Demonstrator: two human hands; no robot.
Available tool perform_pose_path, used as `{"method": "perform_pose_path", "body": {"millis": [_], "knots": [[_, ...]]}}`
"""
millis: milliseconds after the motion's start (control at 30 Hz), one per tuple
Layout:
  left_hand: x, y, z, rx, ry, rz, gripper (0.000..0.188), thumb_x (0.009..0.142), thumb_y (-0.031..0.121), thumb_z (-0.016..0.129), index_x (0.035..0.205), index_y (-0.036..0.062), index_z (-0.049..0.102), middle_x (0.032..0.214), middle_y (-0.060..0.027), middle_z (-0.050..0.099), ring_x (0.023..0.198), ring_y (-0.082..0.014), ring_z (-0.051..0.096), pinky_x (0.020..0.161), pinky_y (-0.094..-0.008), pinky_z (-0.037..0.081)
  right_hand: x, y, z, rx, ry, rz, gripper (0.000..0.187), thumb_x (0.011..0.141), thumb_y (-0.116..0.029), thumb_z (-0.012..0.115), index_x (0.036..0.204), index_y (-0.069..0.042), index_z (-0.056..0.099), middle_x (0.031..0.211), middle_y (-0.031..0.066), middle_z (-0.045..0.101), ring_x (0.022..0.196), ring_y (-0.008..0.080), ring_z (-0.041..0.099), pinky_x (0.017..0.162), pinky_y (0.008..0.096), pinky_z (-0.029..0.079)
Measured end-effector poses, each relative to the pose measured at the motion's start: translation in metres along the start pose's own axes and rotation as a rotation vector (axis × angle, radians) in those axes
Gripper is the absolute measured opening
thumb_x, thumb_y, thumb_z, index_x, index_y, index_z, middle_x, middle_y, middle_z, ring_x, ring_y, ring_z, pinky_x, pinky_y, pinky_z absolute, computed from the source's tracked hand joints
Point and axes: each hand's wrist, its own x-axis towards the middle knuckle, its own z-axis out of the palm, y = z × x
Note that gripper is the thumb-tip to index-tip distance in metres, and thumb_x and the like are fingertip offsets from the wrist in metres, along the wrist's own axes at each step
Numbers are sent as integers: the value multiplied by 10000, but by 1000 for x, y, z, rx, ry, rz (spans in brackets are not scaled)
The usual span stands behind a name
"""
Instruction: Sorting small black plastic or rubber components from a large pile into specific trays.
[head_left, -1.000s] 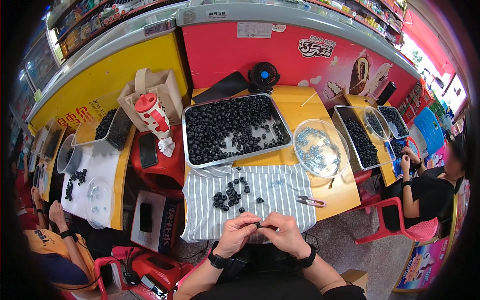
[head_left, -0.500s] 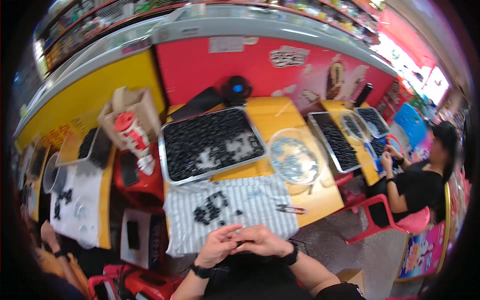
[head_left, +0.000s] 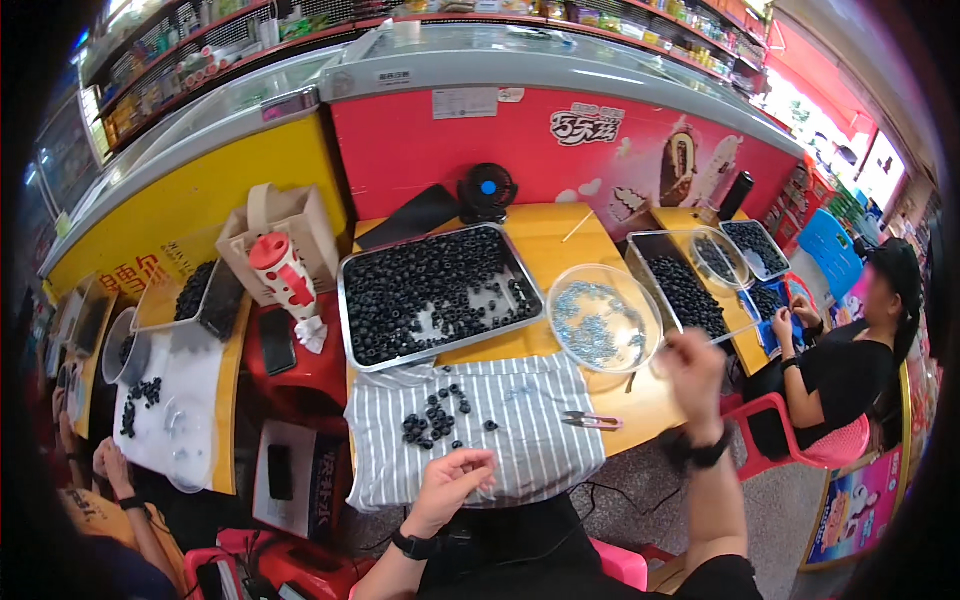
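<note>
My left hand (head_left: 455, 487) hovers over the front edge of a grey-and-white striped cloth (head_left: 540, 420). Its fingers are curled in toward the thumb, and whatever they may hold is hidden. Several small black ring-like parts (head_left: 437, 415) lie scattered on the cloth, just beyond that hand. My right hand (head_left: 695, 378) is raised beside a round clear dish (head_left: 655, 335) of small silvery-blue pieces, its fingers smeared by motion. Thread snips (head_left: 590, 421) with a pinkish handle rest on the cloth's right side. Behind the cloth stands a metal tray (head_left: 440, 360) heaped with more black parts.
A small black fan (head_left: 488, 190) stands at the table's back. On the left are a red-and-white tumbler (head_left: 283, 270), a paper bag (head_left: 300, 235) and a phone (head_left: 277, 338). A co-worker (head_left: 835, 365) sits at right on a pink chair (head_left: 840, 440); another person's hands (head_left: 112, 465) show at left.
My hands were together in front of the cloth and have parted. The right one has swung right and forward to the round dish; the left stays near the cloth's front edge.
</note>
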Motion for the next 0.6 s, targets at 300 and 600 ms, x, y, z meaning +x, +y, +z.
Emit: {"method": "perform_pose_path", "body": {"millis": [300, 600], "knots": [[40, 28, 41, 1439, 297, 521, 286, 707, 59, 726, 986, 37, 664, 1042, -132, 561, 1013, -340, 503, 837, -431, 396, -30, 25, 48, 319, -120, 88, 197, 771, 27, 685, 961, -5, 648, 784, 48, 586, 689, 132, 567, 624, 249, 458], [42, 15, 24, 1450, 210, 588, 233, 683, 31, 702, 911, 57, 660, 1072, -118, 550, 1040, -322, 481, 831, -435, 369, -110, -44, 143, 529, -478, 185, 196, 804, -12, 682, 995, 24, 656, 850, 102, 637, 724, 167, 623, 631, 269, 488]]}}
